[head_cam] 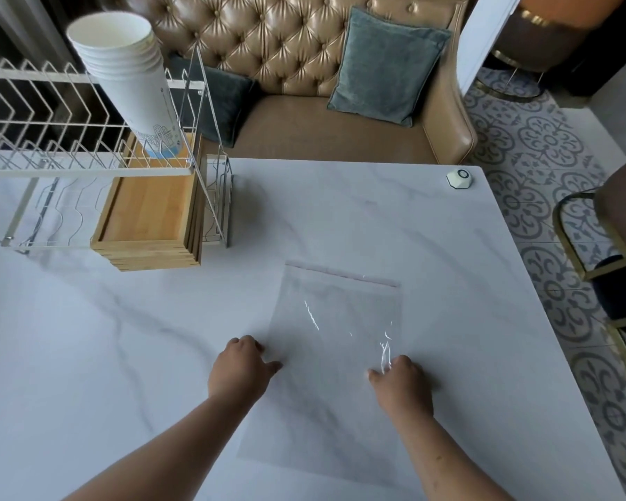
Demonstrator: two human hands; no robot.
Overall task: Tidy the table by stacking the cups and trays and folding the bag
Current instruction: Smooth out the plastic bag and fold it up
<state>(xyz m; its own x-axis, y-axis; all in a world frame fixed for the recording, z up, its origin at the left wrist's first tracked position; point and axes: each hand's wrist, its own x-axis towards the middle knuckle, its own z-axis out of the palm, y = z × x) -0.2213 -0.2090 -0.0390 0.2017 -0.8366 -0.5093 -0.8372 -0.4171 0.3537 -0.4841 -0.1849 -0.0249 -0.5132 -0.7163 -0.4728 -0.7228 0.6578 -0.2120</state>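
1. Step in hand, as I judge it: the bag fold. The cups and trays already look stacked, so the bag seems to be the last item open

2. Nearest: clear plastic bag (335,359) lies flat on the marble table (87,356), running from close to the near edge toward the table's middle, right of centre. Sealing strip is at its far end. Its near end passes between the two forearms

3. Left hand (241,367): knuckles up, fingers curled, fingertips touching the bag's left edge about midway along. Whether the film is pinched or only pressed, I cannot tell

4. Right hand (402,383): same posture at the bag's right edge, fingers curled over a small raised wrinkle of film. Looks like a light pinch, though the grip is hidden under the fingers

5. Next move, my estimate: lift one end and lay it over the other with edges matched, then press the crease flat. Thin film is slippery and springy, so it may slide on the marble or reopen unless held down

6. Farther, toward the far left corner: stack of wooden trays (149,215), sitting partly under a white wire rack (51,139)

7. Farthest: stack of paper cups (131,77), nested, standing on the rack above the trays, leaning slightly
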